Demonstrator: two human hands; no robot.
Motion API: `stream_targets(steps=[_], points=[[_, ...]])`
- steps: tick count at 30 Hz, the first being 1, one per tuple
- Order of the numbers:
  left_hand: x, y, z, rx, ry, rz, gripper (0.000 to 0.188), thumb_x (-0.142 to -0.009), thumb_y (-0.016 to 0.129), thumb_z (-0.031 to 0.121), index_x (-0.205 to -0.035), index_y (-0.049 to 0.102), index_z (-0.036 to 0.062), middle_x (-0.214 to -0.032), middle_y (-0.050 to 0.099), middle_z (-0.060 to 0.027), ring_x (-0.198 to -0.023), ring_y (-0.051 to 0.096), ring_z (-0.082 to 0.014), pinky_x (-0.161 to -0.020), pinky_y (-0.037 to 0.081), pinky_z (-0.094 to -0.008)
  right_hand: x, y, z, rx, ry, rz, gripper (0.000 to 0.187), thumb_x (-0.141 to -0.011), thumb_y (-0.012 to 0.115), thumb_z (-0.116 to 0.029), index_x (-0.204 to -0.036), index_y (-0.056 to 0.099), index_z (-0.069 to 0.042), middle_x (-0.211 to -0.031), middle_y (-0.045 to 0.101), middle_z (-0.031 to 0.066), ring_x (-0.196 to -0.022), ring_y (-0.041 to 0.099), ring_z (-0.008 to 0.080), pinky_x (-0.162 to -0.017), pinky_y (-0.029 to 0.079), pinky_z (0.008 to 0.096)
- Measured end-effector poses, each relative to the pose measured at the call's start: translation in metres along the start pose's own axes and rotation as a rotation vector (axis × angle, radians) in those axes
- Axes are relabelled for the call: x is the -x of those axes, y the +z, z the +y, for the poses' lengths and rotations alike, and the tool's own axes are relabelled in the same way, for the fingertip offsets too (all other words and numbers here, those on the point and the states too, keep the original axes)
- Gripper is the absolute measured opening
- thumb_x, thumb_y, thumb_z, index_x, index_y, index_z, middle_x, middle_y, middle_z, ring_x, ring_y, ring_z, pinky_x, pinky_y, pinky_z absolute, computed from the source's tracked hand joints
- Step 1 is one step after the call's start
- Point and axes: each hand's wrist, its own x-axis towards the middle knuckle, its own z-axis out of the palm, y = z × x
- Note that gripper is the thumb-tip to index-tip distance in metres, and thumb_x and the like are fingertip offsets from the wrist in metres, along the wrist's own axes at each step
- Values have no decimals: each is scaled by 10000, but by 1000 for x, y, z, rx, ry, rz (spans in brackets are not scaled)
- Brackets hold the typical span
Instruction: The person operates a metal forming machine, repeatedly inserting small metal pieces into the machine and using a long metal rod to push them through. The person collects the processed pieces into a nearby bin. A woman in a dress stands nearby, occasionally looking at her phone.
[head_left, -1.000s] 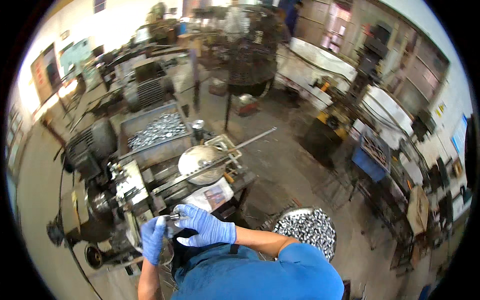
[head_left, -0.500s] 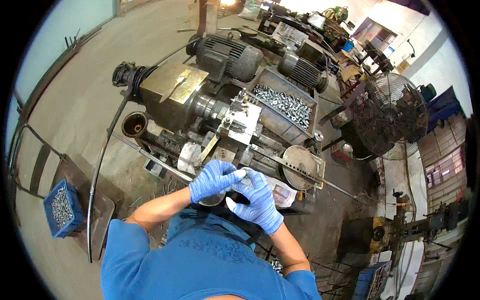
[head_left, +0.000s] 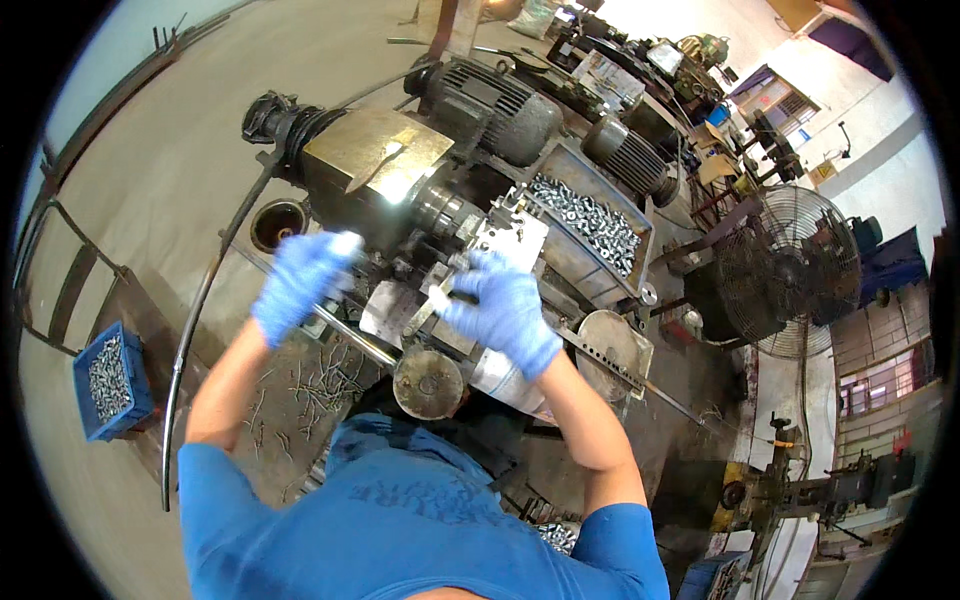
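Note:
My left hand [head_left: 305, 283], in a blue glove, is raised over the left side of a lathe-like machine, near its long metal bar [head_left: 352, 335]. Motion smears its fingers, so any small thing in them cannot be made out. My right hand [head_left: 508, 312], gloved alike, reaches over the machine's slide, thumb and fingers apart. Its fingertips are close to the bright metal block [head_left: 515, 238] beside the spindle [head_left: 440, 210]; whether they touch it is unclear. Behind this block a grey tray [head_left: 578, 278] holds many small shiny metal parts.
A round metal disc [head_left: 428, 384] sits at the machine's near edge. Metal shavings [head_left: 320, 385] litter the floor. At left stand an upright bent rod [head_left: 183, 370] and a blue crate [head_left: 146, 400] of small parts. A large caged fan [head_left: 795, 265] is at right, electric motors [head_left: 500, 110] behind.
My hands, together in front of my body before, have come apart. The left went up and to the left, the right forward to the slide. The view has shifted slightly.

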Motion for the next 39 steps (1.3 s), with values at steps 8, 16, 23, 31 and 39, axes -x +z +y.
stream_targets(steps=[8,16,23,31,39], points=[[64,-186,-79,-1134,20,459,409,-905,464,390,-784,615,30,-706,577,-213,-692,569,-386,-618,433,-442,-82,52,53,224,231,-353,548,-745,515,-605,-746,713,-94,-749,657,134,-842,581,296,-835,414,368],[116,-173,-143,-151,-373,472,451,-920,491,414,-590,483,106,-503,458,5,-451,460,-84,-434,351,-261,-85,69,78,16,220,-293,489,-733,570,-554,-699,700,-83,-707,654,134,-733,628,302,-890,428,343],[129,-170,-145,-436,-258,513,452,-914,491,410,-674,551,31,-504,484,-47,-460,461,-138,-469,371,-310,-96,69,77,51,168,-376,503,-732,566,-571,-744,701,-86,-779,665,144,-785,637,312,-783,494,380],[131,-153,-121,-1129,-340,337,305,-821,551,344,-857,585,43,-725,613,-186,-704,600,-350,-654,455,-460,-114,45,38,210,267,-566,638,-750,512,-627,-903,680,-31,-911,656,193,-926,623,314,-854,476,370],[84,-310,-196,-1770,-126,279,237,-723,557,92,-953,509,60,-765,581,-99,-685,570,-265,-640,426,-386,-112,57,40,274,253,-472,575,-742,532,-614,-698,692,-63,-692,643,169,-741,642,304,-756,507,361]])
